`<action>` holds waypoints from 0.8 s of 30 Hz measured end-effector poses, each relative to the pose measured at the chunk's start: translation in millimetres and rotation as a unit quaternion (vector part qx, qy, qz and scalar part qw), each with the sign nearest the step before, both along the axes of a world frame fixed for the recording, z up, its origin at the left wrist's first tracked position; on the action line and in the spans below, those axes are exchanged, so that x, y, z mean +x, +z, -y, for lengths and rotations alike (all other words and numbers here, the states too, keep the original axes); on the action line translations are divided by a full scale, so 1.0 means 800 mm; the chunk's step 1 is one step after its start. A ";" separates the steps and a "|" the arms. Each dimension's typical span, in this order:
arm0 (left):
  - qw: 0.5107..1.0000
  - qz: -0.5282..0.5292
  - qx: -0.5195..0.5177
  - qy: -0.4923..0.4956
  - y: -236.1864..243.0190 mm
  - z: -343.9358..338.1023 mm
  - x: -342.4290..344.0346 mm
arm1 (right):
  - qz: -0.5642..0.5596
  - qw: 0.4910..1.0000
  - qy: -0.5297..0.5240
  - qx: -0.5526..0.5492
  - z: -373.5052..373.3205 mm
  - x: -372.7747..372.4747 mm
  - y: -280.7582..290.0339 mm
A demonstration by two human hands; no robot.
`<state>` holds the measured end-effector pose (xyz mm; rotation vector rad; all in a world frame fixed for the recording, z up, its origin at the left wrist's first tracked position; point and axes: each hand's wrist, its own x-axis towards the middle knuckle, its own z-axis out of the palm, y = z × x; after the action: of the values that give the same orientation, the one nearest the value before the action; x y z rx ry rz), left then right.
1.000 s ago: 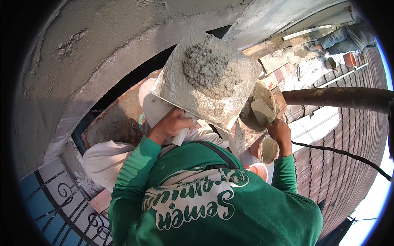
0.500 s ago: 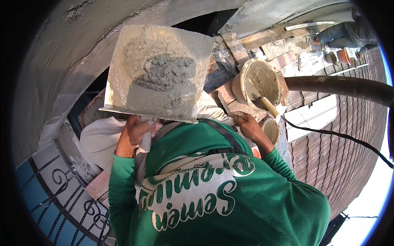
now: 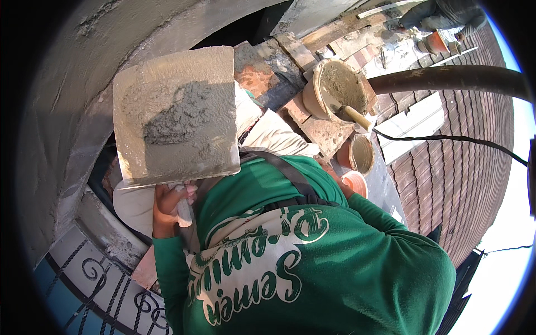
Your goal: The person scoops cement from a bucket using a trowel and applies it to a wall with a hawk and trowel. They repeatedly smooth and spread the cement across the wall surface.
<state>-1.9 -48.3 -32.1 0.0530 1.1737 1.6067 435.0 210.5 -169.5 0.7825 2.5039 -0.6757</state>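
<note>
My left hand (image 3: 167,205) grips the handle (image 3: 184,213) of a plasterer's hawk (image 3: 219,64). A heap of wet grey mortar (image 3: 184,111) lies on the flat board, part of it in shadow. My right hand (image 3: 330,171) is low beside my right hip, mostly hidden by the green shirt, so its fingers do not show clearly. A large bucket of mortar (image 3: 310,100) stands ahead of it, with a wooden-handled trowel (image 3: 355,118) resting in it. Closer to the hand are a smaller bucket (image 3: 343,155) and an orange pot (image 3: 355,182).
A grey plastered wall (image 3: 61,111) curves along the left. Brown roof tiles (image 3: 463,195) slope away on the right, crossed by a thick dark pipe (image 3: 446,81) and a black cable (image 3: 446,137). At the far right is another person (image 3: 435,17) near an orange bucket (image 3: 434,43). An iron railing (image 3: 111,285) is lower left.
The hawk has shifted left and tilted flatter toward view, still in my left hand. My right hand has drawn back behind the shirt. The view has turned, showing more of the smaller bucket and orange pot.
</note>
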 end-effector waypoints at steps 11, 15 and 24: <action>0.997 -0.064 0.020 -0.038 0.012 0.074 0.006 | 0.049 0.990 -0.028 0.128 -0.012 -0.073 -0.012; 0.983 -0.169 0.068 -0.022 0.006 0.102 0.018 | 0.041 0.988 0.017 0.145 -0.063 -0.130 -0.011; 0.977 -0.178 0.061 0.099 0.015 0.172 0.024 | 0.087 0.976 0.041 0.196 -0.148 -0.231 -0.013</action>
<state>17.4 -185.6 -20.4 0.3241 1.3850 1.8976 249.9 329.1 -179.5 0.8248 2.5184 -0.0751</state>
